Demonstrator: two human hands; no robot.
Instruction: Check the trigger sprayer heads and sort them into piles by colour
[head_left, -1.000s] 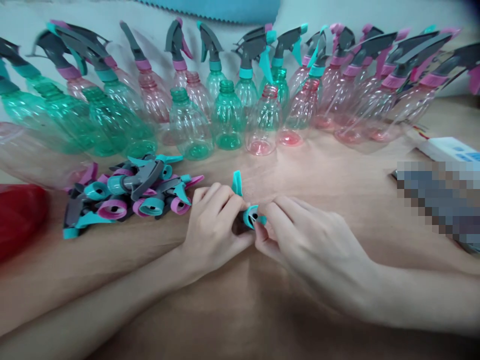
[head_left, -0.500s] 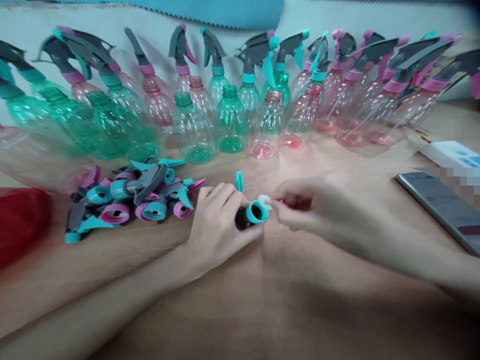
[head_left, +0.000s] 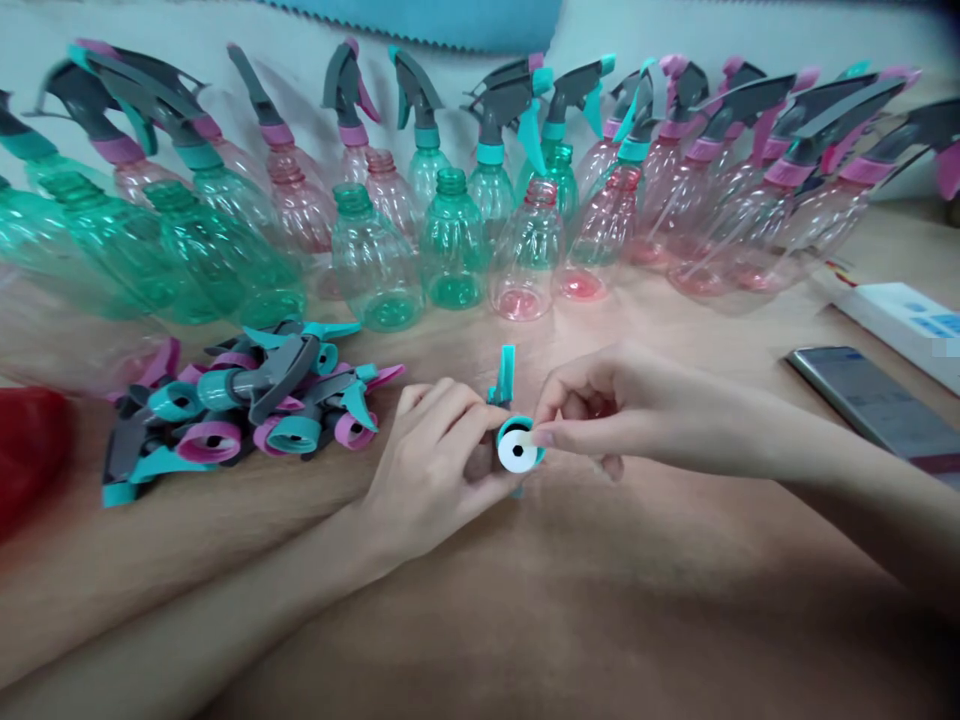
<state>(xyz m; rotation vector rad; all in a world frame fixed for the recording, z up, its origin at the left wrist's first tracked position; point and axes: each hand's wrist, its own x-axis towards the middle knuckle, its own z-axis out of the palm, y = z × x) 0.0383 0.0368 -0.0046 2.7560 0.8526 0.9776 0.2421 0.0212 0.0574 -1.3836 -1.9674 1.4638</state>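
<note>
From my remote view, left to right: a pile of loose spray heads [head_left: 281, 385] lies on the table [head_left: 675, 600], and just beside it the left hand [head_left: 431, 465] is wrapped around one more spray head [head_left: 508, 372], teal collar [head_left: 541, 456] facing my camera. At the collar's mouth I see a white disc [head_left: 516, 460], its right edge pinched by the right hand [head_left: 626, 405]. I judge the step to be fitting disc into collar; next calls for a steady left hold while the right centres and presses it evenly.
</note>
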